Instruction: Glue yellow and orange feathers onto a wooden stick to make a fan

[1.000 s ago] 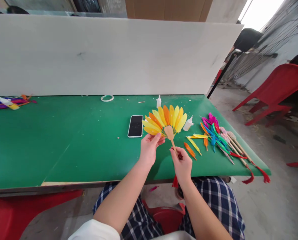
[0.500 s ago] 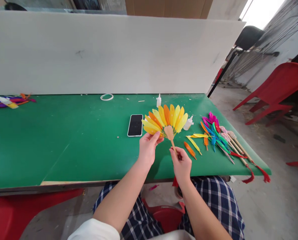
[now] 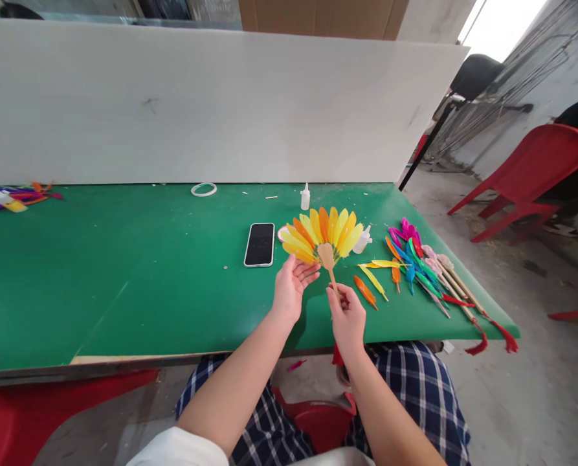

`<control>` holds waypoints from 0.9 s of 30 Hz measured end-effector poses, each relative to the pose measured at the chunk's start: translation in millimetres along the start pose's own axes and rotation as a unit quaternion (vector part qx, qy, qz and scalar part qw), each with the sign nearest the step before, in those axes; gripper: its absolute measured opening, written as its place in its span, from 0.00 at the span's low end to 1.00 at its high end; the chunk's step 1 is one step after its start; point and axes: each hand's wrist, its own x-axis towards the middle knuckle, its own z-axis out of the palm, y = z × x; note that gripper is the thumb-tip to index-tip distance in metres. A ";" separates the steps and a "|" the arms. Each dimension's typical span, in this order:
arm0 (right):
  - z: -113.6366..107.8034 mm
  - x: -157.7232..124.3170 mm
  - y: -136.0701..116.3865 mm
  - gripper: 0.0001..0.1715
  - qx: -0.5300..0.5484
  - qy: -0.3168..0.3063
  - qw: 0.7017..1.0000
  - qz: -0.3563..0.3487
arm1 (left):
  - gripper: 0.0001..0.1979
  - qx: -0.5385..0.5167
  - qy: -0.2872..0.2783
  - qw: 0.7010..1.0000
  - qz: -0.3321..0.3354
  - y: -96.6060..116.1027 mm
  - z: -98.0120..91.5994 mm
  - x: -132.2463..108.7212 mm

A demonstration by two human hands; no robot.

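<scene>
My right hand [image 3: 347, 314] is closed on the wooden handle of a fan [image 3: 326, 254] made of yellow and orange feathers, held upright above the green table. My left hand [image 3: 291, 285] is beside the fan's lower left feathers, palm up with its fingers apart; the fingertips are close under the feathers, and whether they touch is unclear. Loose yellow feathers [image 3: 375, 282] and an orange feather [image 3: 366, 292] lie to the right of my right hand. Behind the fan's right side is a white bottle [image 3: 363, 240], partly hidden.
A phone [image 3: 259, 244] lies left of the fan. Farther back are another small bottle [image 3: 305, 197] and a white ring [image 3: 204, 189]. Colourful feathers [image 3: 417, 265] and tasselled sticks [image 3: 456, 285] lie at the right. A white panel [image 3: 191, 103] stands along the back edge.
My left hand's fingers have opened away from the left feathers, where thumb and fingers were pinched. My right hand still holds the handle. The whole view has shifted slightly.
</scene>
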 end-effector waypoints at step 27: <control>8.7 -8.8 -5.6 0.21 0.232 -0.127 0.957 0.120 | 0.11 0.103 -0.084 0.990 -0.036 -21.3 6.1 -8.3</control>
